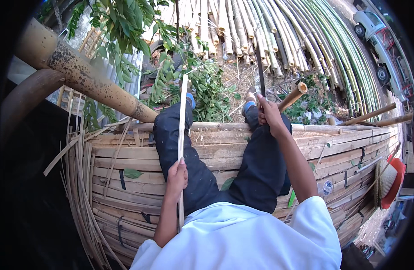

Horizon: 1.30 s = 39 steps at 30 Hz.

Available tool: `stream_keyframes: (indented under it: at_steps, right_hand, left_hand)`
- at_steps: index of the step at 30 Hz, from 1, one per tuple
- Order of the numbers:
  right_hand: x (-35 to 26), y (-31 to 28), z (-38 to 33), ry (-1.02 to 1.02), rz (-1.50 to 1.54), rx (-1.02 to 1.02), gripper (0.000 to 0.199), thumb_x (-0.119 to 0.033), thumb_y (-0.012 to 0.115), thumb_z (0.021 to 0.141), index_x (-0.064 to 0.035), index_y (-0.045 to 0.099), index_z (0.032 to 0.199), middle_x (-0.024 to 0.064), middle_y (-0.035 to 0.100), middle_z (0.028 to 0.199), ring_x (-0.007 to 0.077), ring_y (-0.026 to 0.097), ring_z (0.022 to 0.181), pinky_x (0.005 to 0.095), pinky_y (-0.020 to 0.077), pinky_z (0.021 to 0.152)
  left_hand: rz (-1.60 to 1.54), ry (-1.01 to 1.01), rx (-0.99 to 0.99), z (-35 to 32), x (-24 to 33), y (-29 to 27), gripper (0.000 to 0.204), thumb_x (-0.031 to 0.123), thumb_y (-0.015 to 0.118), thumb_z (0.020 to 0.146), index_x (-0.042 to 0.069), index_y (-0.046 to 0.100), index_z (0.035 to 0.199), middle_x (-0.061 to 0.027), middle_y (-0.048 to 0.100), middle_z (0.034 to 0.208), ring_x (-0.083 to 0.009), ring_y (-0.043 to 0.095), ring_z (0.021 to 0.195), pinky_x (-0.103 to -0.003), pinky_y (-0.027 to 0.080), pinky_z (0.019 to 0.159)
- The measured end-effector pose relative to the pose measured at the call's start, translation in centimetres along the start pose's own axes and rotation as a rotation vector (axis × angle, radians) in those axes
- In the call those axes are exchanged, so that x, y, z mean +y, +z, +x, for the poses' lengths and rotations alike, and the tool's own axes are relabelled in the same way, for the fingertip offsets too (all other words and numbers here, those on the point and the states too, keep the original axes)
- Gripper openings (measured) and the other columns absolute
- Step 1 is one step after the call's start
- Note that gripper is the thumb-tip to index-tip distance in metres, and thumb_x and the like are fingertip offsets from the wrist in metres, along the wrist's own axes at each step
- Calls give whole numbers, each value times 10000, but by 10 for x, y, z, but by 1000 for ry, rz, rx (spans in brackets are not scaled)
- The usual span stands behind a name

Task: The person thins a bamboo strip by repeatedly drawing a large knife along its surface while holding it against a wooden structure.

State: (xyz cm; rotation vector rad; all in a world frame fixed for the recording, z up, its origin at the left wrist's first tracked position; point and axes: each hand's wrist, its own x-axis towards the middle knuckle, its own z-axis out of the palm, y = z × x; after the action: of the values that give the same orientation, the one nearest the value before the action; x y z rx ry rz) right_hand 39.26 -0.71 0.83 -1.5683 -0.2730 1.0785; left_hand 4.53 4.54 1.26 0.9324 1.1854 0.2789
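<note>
Strip (182, 126), pale and narrow, extends over the left leg (167, 139), grasped by the fingers of the left hand (176, 176). The right hand (270, 114) has its fingers clenched round the near end of a dark blade (261, 72), which points toward the poles (306, 42). Slats (126, 153) lie beneath, slivers (76, 180) bunched at their left.

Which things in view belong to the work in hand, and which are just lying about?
In use:
pale strip, left hand
long dark tool, right hand

Apparently just lying about:
green leaf on the slats
leafy branches
round tan-and-red item
</note>
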Motion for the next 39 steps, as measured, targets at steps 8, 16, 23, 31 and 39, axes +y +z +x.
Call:
stream_keyframes:
  at_steps: [8, 16, 23, 31, 39]
  right_hand:
    - [91, 75, -97, 445, 320, -408, 176, -169, 594, 908, -81, 483, 803, -68, 338, 527, 49, 320, 428, 246, 374, 471]
    - [79, 87, -41, -155, 416, -50, 263, -172, 545, 922, -99, 404, 712, -24, 353, 496, 96, 331, 389, 361, 510, 821]
    - [61, 48, -31, -129, 255, -37, 183, -146, 554, 912, -96, 464, 761, -41, 373, 519, 64, 365, 414, 343, 550, 693]
    - [112, 57, -13, -438, -444, 79, 292, -217, 634, 839, 35, 533, 731, 148, 513, 584, 255, 514, 522, 400, 403, 539]
    - [102, 74, -31, -442, -544, -58, 439, -397, 598, 878, 32, 599, 788, 196, 573, 636, 339, 548, 586, 440, 415, 596]
  left_hand:
    - [-9, 78, 58, 14, 12, -9, 337, 371, 440, 1001, 148, 422, 749, 94, 316, 559, 0, 265, 415, -186, 187, 361]
    - [-8, 54, 48, 17, 2, -15, 318, 402, 446, 992, 157, 442, 790, 93, 316, 569, 2, 262, 404, -181, 181, 361]
    - [46, 102, 35, 24, 7, -11, 326, 406, 430, 997, 158, 436, 787, 93, 309, 566, 2, 254, 400, -183, 175, 356]
    - [815, 467, 246, 22, 4, 22, 365, 323, 448, 986, -14, 484, 852, -268, 551, 700, -492, 541, 723, -515, 395, 607]
    - [882, 449, 242, 37, 7, 17, 315, 311, 457, 969, 7, 516, 917, -284, 601, 813, -488, 566, 838, -542, 420, 671]
